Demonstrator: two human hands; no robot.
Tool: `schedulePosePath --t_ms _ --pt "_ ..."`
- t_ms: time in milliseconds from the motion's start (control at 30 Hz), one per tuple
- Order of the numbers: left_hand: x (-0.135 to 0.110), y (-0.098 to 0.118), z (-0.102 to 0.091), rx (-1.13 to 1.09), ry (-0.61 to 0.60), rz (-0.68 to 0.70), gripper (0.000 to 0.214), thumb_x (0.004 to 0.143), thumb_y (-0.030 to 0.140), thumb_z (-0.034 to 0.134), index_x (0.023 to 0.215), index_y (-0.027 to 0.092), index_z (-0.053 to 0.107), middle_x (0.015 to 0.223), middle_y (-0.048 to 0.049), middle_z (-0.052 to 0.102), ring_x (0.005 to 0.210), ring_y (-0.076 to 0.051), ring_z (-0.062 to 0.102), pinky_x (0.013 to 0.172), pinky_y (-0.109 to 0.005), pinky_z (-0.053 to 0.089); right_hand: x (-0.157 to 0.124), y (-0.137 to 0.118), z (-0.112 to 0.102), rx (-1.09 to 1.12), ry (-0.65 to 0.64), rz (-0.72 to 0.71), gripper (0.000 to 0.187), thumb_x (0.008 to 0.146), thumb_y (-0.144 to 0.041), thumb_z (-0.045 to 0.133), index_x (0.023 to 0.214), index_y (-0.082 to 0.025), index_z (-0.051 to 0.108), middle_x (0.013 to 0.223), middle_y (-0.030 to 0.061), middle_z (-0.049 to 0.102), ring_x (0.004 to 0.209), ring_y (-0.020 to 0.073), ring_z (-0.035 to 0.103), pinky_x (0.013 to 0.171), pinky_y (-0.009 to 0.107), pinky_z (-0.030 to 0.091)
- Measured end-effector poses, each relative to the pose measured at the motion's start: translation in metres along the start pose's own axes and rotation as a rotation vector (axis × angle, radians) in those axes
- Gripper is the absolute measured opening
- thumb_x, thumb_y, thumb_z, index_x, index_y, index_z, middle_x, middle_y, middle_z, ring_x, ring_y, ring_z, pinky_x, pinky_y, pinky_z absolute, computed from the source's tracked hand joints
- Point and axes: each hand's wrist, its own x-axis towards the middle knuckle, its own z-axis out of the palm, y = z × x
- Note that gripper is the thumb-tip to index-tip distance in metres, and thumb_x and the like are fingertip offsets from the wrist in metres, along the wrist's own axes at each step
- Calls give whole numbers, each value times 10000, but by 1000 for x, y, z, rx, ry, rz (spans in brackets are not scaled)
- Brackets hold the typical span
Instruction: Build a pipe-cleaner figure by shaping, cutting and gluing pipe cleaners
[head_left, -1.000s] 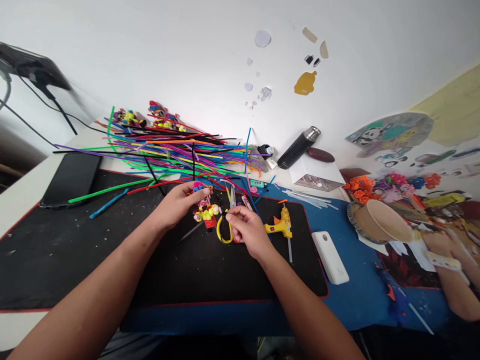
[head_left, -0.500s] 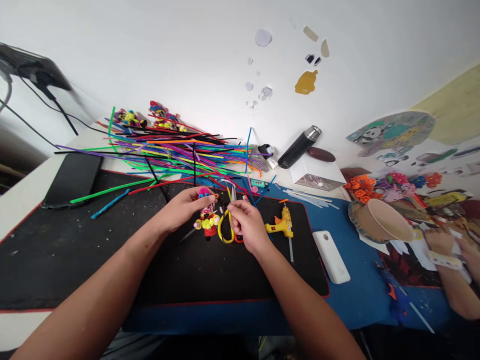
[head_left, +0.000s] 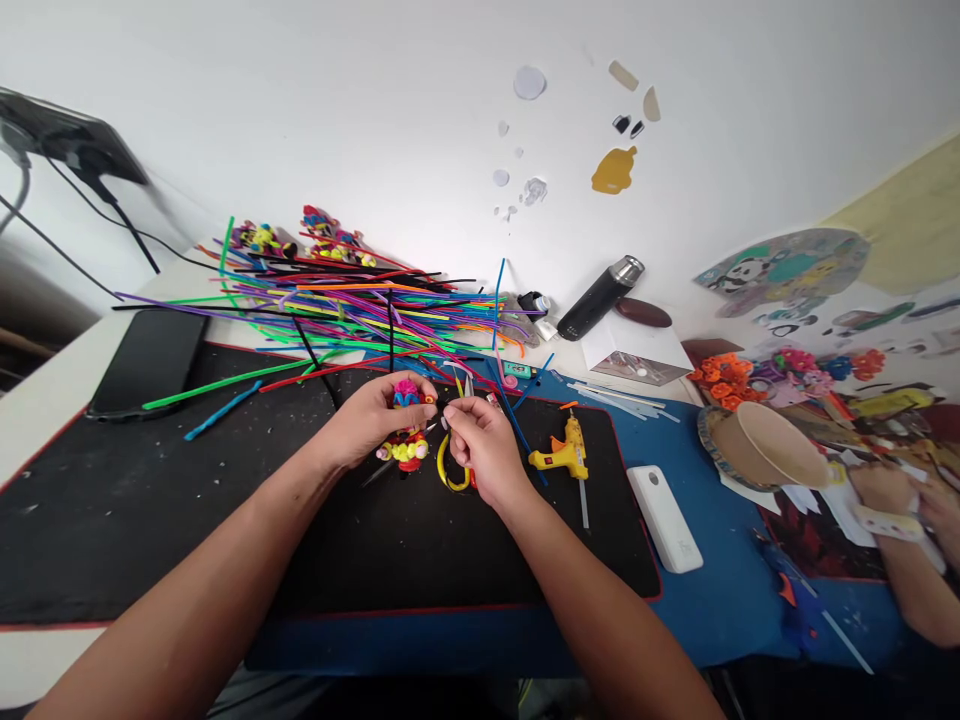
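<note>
Between the thumb and fingers of my left hand [head_left: 373,418] is a small pipe cleaner figure [head_left: 406,448] in pink, blue, yellow and red. Close beside it, my right hand [head_left: 484,448] has its thumb and forefinger pinched together; whatever they hold is too small to make out. Scissors [head_left: 442,470] with yellow and red handles lie on the black mat [head_left: 360,560] under my right hand, partly hidden by it. Right of that hand rests a yellow hot glue gun [head_left: 564,455] with a glue stick in its back end.
A heap of coloured pipe cleaners [head_left: 360,310] lies along the wall, with finished-looking figures [head_left: 330,240] behind. A phone [head_left: 146,362] is at left. At right are a white power bank [head_left: 664,518], a black flask [head_left: 600,298], a bowl [head_left: 780,445] and another person's hands [head_left: 885,485].
My right hand has moved slightly left, nearer the figure, covering more of the scissors. The figure has tilted a little in my left hand.
</note>
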Motion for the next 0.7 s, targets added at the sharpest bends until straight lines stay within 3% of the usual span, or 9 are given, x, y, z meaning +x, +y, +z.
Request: schedulePosePath --t_ms 700 --pt "-1 2 0 113 52 -6 461 707 418 928 1023 229 651 588 79 592 407 -103 521 315 -165 326 -2 12 3 -143 -114 -10 306 816 -476 796 839 -233 610 518 -104 480 398 83 404 398 226 258"
